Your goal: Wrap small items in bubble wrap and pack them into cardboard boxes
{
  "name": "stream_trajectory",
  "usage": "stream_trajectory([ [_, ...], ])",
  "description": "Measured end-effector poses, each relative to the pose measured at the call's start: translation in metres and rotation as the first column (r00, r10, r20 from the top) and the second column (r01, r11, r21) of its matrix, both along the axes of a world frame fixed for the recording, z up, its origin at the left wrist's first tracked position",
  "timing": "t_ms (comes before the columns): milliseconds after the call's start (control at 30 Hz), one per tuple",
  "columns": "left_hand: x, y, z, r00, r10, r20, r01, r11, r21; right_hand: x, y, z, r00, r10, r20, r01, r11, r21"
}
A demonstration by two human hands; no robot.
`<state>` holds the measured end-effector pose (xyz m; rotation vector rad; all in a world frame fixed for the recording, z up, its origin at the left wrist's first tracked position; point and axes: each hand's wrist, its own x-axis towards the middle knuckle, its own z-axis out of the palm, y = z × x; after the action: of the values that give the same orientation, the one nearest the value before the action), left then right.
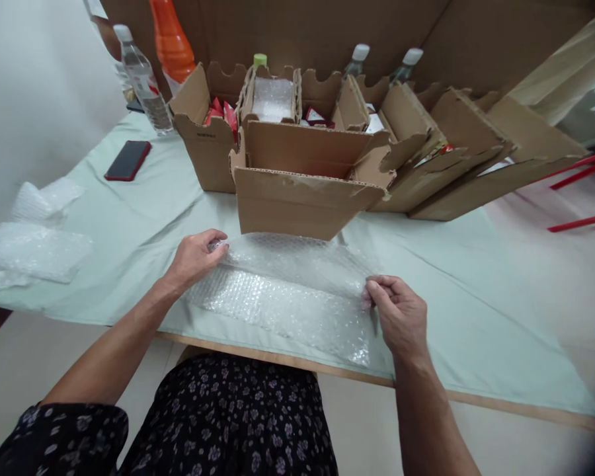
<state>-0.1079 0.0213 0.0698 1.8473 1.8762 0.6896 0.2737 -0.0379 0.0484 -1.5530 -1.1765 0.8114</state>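
A clear sheet of bubble wrap (282, 304) lies on the cloth at the table's near edge, its far part lifted and partly folded over. My left hand (194, 259) pinches its far left corner between thumb and fingers. At the right end, my right hand (396, 311) grips the edge the same way, so the sheet stretches between both hands. Right behind it stands a small open cardboard box (307, 205); its bottom inside is hidden from this angle.
More cardboard boxes (215, 158) line the back, some holding red packets. Folded bubble wrap (34, 248) lies at left, near a phone (127, 160). A water bottle (146, 86) and an orange bottle (172, 43) stand at back left. A red stool (582, 192) is off to the right.
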Motion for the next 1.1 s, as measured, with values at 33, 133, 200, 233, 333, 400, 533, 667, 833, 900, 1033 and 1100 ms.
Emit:
stream_trajectory([
  [33,0.001,0.003,-0.003,1.000,0.007,-0.021,-0.007,1.000,-0.004,0.001,0.002,-0.001,0.999,-0.002,0.037,0.002,1.000,-0.013],
  [133,0.001,0.008,-0.011,0.997,0.046,-0.063,-0.041,0.996,0.080,0.004,0.005,-0.006,0.972,-0.037,0.230,0.043,0.999,-0.022],
  [200,-0.001,0.003,-0.014,0.994,0.069,-0.082,-0.049,0.974,0.220,0.006,0.004,-0.010,0.923,-0.107,0.369,0.098,0.994,0.043],
  [233,-0.002,-0.001,-0.015,0.992,0.072,-0.099,-0.040,0.955,0.295,0.005,0.002,-0.010,0.893,-0.146,0.425,0.114,0.988,0.100],
  [333,0.001,-0.021,-0.013,0.981,0.013,-0.196,0.080,0.885,0.458,-0.001,-0.005,-0.008,0.816,-0.193,0.544,0.049,0.962,0.268],
  [400,0.010,-0.033,-0.012,0.958,-0.088,-0.273,0.217,0.843,0.492,-0.013,-0.009,-0.006,0.784,-0.156,0.601,-0.067,0.941,0.331],
  [533,0.032,-0.047,-0.019,0.890,-0.270,-0.367,0.425,0.784,0.453,-0.045,-0.012,-0.007,0.685,0.058,0.726,-0.357,0.896,0.265],
  [667,0.038,-0.052,-0.035,0.832,-0.334,-0.443,0.498,0.802,0.330,-0.062,-0.012,-0.018,0.529,0.229,0.817,-0.490,0.868,0.074],
  [833,0.032,-0.060,-0.046,0.775,-0.390,-0.498,0.514,0.847,0.137,-0.057,-0.015,-0.025,0.408,0.308,0.859,-0.517,0.854,-0.060],
  [900,0.033,-0.065,-0.044,0.772,-0.395,-0.498,0.501,0.860,0.096,-0.055,-0.017,-0.024,0.378,0.319,0.869,-0.523,0.848,-0.083],
  [1033,0.037,-0.076,-0.036,0.763,-0.389,-0.515,0.501,0.860,0.092,-0.053,-0.021,-0.021,0.346,0.346,0.872,-0.533,0.837,-0.120],
  [1100,0.036,-0.080,-0.031,0.756,-0.400,-0.519,0.518,0.850,0.099,-0.053,-0.023,-0.020,0.351,0.352,0.868,-0.534,0.836,-0.123],
])
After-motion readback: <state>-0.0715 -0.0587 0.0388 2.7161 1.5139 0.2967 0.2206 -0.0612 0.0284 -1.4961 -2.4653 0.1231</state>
